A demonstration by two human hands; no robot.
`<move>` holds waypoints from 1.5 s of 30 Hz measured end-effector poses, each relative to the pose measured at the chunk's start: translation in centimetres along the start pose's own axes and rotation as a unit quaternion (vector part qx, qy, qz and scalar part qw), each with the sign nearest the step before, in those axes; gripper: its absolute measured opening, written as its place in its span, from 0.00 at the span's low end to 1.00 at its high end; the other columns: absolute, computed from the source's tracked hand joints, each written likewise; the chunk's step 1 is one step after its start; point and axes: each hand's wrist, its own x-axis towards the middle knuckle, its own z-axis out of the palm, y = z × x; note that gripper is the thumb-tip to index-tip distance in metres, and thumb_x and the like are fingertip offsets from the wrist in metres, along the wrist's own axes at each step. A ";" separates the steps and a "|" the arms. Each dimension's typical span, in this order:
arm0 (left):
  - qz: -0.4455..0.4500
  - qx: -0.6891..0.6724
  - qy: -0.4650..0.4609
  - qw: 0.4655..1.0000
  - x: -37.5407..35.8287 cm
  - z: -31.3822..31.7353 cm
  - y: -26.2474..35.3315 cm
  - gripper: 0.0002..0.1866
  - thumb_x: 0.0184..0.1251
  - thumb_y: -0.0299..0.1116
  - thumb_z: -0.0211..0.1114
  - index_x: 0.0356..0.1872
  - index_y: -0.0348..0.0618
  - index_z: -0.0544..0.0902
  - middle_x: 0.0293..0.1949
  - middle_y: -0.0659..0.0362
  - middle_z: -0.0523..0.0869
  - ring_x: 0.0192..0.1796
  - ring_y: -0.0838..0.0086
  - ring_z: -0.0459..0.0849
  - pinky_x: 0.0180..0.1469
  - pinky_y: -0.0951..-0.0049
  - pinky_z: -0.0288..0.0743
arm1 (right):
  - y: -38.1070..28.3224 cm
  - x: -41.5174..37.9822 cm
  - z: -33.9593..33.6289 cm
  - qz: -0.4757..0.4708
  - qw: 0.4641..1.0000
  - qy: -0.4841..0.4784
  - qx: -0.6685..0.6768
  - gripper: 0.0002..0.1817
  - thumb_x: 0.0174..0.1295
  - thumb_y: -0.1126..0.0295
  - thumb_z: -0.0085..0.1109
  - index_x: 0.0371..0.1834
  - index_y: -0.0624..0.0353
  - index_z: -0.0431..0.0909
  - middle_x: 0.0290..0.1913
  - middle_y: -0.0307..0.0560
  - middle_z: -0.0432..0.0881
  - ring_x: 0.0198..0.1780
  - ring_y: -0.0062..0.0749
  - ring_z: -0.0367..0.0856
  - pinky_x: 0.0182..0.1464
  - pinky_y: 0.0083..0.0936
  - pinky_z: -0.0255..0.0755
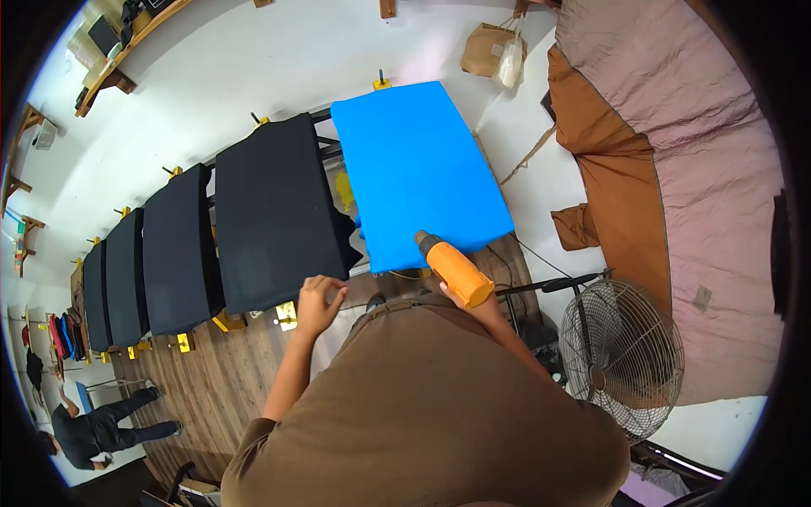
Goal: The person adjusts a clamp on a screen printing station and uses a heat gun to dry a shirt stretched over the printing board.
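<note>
An orange heat gun (459, 275) is gripped in my right hand (477, 309), its dark nozzle pointing over the front edge of a bright blue T-shirt (418, 173). That shirt lies stretched flat on a board. To the left, a black T-shirt (274, 215) covers the neighbouring board. My left hand (319, 306) is at its front right corner, fingers loosely bent and thumb apart, with nothing visible in them. The fingertips overlap the fabric's lower edge in this view.
More black shirts on boards (177, 253) continue leftward along a rack. A wire-caged fan (623, 355) stands close on my right, beside a hanging pink and brown cloth (676, 186). Another person (97, 431) stands at the far left on the wooden floor (203, 380).
</note>
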 end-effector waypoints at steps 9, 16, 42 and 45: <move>-0.141 0.045 -0.075 0.986 -7.8 -7.6 -9.9 0.11 0.67 0.38 0.75 0.38 0.41 0.88 0.37 0.53 0.88 0.41 0.54 0.86 0.46 0.56 0.79 | -2.1 0.9 6.0 0.083 0.994 0.063 0.023 0.21 0.68 0.57 0.74 0.53 0.62 0.83 0.50 0.53 0.89 0.51 0.41 0.90 0.49 0.36 0.80; -0.138 0.008 0.139 0.981 -9.2 -2.4 -11.7 0.12 0.66 0.38 0.77 0.28 0.41 0.87 0.22 0.55 0.84 0.31 0.57 0.84 0.40 0.58 0.76 | -2.9 -0.6 8.4 0.062 0.997 0.035 -0.031 0.19 0.69 0.59 0.73 0.52 0.63 0.84 0.47 0.51 0.90 0.50 0.43 0.89 0.50 0.37 0.80; 0.083 0.041 0.152 0.984 -7.7 -1.6 -14.1 0.20 0.76 0.32 0.67 0.21 0.43 0.73 0.19 0.55 0.75 0.21 0.59 0.77 0.25 0.58 0.69 | -6.5 1.5 11.3 0.004 0.987 0.158 -0.037 0.17 0.65 0.63 0.77 0.47 0.64 0.85 0.40 0.45 0.90 0.42 0.37 0.90 0.44 0.36 0.80; 0.057 0.066 0.162 0.983 -7.8 -1.4 -14.4 0.19 0.75 0.34 0.68 0.22 0.44 0.74 0.19 0.56 0.76 0.22 0.59 0.78 0.25 0.58 0.71 | -8.8 2.2 10.5 -0.027 0.977 0.149 -0.147 0.16 0.67 0.62 0.76 0.47 0.63 0.85 0.40 0.45 0.90 0.42 0.37 0.90 0.43 0.36 0.80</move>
